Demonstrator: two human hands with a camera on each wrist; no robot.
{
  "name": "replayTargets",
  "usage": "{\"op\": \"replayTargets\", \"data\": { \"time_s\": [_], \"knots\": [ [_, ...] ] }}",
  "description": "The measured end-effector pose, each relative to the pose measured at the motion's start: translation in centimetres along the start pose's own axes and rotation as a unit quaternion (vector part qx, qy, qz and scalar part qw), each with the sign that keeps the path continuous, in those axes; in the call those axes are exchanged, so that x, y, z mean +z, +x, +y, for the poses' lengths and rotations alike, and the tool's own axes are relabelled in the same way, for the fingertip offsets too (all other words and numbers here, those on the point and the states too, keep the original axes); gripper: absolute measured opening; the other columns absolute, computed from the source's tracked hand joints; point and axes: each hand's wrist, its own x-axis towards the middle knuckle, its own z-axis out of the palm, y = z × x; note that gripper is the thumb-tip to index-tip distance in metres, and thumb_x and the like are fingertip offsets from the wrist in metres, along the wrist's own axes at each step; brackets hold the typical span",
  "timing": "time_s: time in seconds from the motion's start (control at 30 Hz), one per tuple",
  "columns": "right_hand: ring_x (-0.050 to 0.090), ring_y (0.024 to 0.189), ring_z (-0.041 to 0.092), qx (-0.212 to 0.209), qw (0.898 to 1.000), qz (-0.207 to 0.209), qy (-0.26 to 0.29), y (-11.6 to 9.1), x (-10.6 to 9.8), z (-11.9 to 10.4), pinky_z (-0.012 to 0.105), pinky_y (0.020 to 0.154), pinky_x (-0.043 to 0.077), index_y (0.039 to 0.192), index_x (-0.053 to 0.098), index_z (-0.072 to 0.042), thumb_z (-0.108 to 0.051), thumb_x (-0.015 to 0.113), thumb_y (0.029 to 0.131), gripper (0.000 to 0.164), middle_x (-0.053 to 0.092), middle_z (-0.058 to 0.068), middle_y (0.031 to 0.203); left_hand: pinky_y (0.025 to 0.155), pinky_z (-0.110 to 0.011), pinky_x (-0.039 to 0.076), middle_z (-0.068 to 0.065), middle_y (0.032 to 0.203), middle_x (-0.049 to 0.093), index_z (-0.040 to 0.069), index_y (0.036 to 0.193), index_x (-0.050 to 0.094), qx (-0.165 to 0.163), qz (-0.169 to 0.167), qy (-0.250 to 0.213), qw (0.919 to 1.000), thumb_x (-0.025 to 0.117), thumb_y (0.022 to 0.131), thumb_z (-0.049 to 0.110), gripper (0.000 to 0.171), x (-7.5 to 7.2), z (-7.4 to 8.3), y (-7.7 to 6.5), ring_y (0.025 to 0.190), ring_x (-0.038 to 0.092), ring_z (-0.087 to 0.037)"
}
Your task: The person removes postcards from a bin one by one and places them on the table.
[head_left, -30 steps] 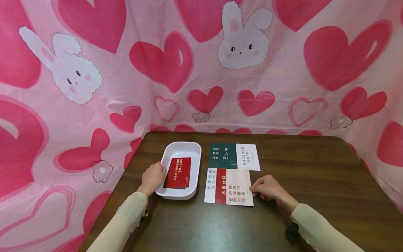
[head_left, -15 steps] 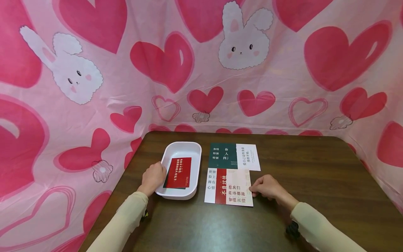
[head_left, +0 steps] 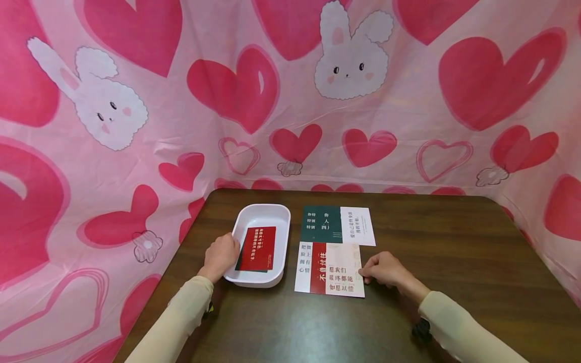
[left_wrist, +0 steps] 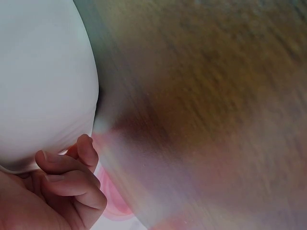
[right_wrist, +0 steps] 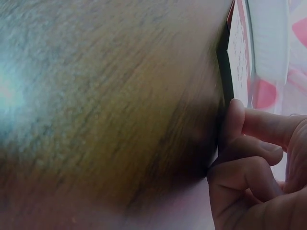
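Note:
My left hand grips the left wall of a white plastic tray. Inside that tray a red card lies over a dark green one. My right hand pinches the right edge of a cream card with printed characters. This card overlaps a red card, and a white card shows at the left of the same row. In the right wrist view the fingertips are at the cream card's edge, close to the tabletop; in the left wrist view the fingers are curled beside the tray.
Behind the cream card lie a dark green card and a white card. Everything stands on a dark brown wooden table. A pink cloth with hearts and rabbits hangs around its back and sides.
The cream card and my right fingertips have shifted very slightly left. My left hand and the tray have stayed in place.

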Motion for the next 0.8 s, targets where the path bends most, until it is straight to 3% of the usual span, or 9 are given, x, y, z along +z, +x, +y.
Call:
{"op": "replayTargets", "data": {
  "time_s": [0.8],
  "knots": [
    [0.04,0.047,0.012,0.004,1.0,-0.001,0.008,0.13,0.23,0.0,0.024,0.047,0.031,0.078,0.072,-0.006,-0.02,0.077,0.095,0.022,0.061,0.004,0.063,0.072,-0.049,0.061,-0.014,0.085,0.064,-0.007,0.111,0.063,-0.003,0.007,-0.002,1.0,0.062,0.103,0.018,0.027,0.12,0.03,-0.13,0.075,0.065,-0.027]
  ]
}}
